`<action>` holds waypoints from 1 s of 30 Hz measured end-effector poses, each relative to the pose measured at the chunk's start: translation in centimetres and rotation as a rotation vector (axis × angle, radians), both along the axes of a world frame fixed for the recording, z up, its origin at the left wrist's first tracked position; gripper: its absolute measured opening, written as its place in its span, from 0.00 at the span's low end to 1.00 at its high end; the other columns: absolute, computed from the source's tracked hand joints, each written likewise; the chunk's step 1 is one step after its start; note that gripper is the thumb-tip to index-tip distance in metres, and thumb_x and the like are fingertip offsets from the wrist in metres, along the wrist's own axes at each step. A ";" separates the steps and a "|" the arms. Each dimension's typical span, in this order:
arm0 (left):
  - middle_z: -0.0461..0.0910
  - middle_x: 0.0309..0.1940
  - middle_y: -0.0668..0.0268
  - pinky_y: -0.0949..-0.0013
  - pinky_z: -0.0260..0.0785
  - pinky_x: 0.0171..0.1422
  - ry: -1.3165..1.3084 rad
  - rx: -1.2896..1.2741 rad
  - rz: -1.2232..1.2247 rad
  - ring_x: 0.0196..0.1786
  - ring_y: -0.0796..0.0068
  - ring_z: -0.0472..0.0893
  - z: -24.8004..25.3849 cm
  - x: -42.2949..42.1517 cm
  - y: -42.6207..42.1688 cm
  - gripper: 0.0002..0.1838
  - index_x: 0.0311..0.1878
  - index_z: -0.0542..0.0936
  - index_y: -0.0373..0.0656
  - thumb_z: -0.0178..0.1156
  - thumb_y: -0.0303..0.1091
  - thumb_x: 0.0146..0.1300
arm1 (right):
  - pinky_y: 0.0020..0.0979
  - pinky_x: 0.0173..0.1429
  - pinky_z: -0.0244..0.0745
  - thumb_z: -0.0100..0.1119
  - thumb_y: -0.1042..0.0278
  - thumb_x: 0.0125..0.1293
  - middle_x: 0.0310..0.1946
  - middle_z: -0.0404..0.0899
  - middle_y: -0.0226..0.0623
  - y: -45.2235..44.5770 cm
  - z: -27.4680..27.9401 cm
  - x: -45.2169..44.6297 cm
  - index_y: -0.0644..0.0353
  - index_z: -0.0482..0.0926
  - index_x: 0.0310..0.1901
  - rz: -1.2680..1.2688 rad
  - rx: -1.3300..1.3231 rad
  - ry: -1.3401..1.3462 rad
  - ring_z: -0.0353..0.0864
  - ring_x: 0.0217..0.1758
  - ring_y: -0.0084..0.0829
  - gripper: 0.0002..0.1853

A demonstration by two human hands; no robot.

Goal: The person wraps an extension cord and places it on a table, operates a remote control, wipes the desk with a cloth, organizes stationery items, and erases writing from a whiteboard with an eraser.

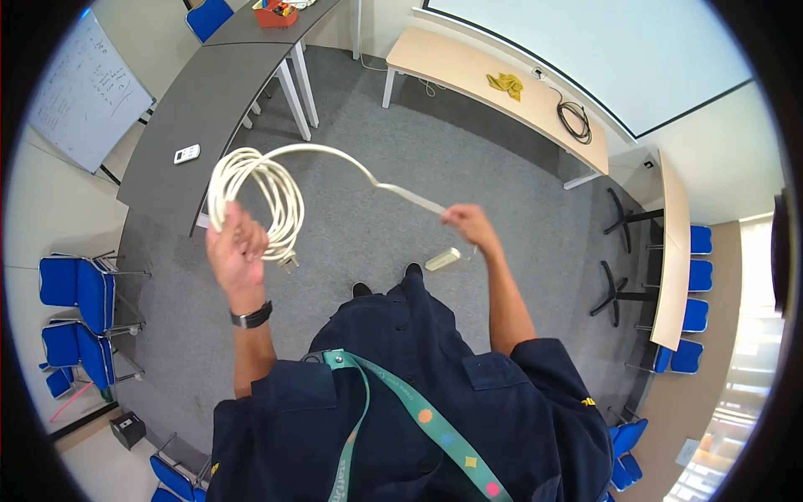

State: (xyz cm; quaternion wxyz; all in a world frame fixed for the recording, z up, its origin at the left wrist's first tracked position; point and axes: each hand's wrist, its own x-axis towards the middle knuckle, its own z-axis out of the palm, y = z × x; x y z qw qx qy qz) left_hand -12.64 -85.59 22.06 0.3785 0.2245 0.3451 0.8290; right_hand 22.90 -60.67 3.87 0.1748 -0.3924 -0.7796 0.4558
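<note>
My left hand [237, 251] is closed around a coiled white extension cord [284, 197], whose loops stand up above the fingers. The cord's plug [288, 263] dangles just below the coil. From the top of the loops a single length arcs across to my right hand [468, 224], which pinches it out to the right. Below the right hand, the white socket block [443, 258] at the cord's end is near the floor in front of my shoes; whether it hangs or rests there I cannot tell.
A dark curved table [180, 100] at the left bears a white remote [187, 154] and an orange box [275, 13] of tools. On the light wooden table [460, 71] lie a yellow cloth [506, 85] and a black cable coil [574, 123]. Blue chairs [79, 284] stand at both sides.
</note>
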 end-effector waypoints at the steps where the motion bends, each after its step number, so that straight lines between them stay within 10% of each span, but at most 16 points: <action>1: 0.61 0.14 0.76 0.78 0.51 0.17 0.017 -0.100 0.039 0.13 0.87 0.59 -0.4 0.8 0.9 0.09 0.38 0.72 0.40 0.52 0.34 0.76 | 0.33 0.38 0.73 0.63 0.62 0.64 0.27 0.84 0.32 -2.0 1.0 -2.0 0.58 0.87 0.35 0.179 -0.048 -0.231 0.79 0.31 0.28 0.09; 7: 0.79 0.23 0.68 0.77 0.71 0.25 0.324 -0.356 -0.082 0.22 0.81 0.78 -5.7 4.7 4.8 0.09 0.43 0.77 0.37 0.59 0.34 0.72 | 0.45 0.37 0.71 0.59 0.54 0.67 0.26 0.81 0.45 -10.0 14.7 -10.3 0.59 0.84 0.34 0.678 0.010 -0.226 0.80 0.32 0.47 0.16; 12: 0.85 0.31 0.58 0.75 0.77 0.29 0.329 -0.381 -0.340 0.29 0.75 0.84 -5.8 6.3 4.4 0.12 0.48 0.77 0.35 0.58 0.36 0.72 | 0.47 0.36 0.68 0.59 0.55 0.67 0.24 0.78 0.47 -8.5 17.5 -11.7 0.59 0.80 0.32 0.466 0.255 -0.089 0.78 0.30 0.51 0.15; 19: 0.79 0.28 0.70 0.81 0.54 0.18 0.041 -0.357 -0.608 0.18 0.89 0.67 -5.1 5.7 3.4 0.17 0.56 0.75 0.37 0.64 0.34 0.68 | 0.41 0.37 0.72 0.70 0.62 0.59 0.29 0.79 0.43 -7.2 17.4 -13.3 0.57 0.80 0.45 0.391 0.177 0.111 0.80 0.32 0.45 0.15; 24: 0.72 0.22 0.73 0.80 0.51 0.18 0.113 -0.416 -0.670 0.16 0.90 0.62 -1.8 5.9 2.5 0.19 0.52 0.75 0.36 0.69 0.27 0.59 | 0.42 0.44 0.78 0.71 0.68 0.50 0.53 0.70 0.41 -7.4 18.6 -15.5 0.50 0.70 0.58 0.465 0.477 -0.102 0.80 0.48 0.44 0.31; 30: 0.67 0.16 0.73 0.77 0.49 0.17 0.076 -0.399 -0.762 0.13 0.87 0.60 -2.9 5.0 2.1 0.08 0.36 0.76 0.38 0.67 0.28 0.62 | 0.45 0.36 0.72 0.62 0.74 0.44 0.26 0.78 0.37 -6.4 15.2 -16.9 0.57 0.76 0.26 0.456 0.635 0.090 0.80 0.36 0.46 0.06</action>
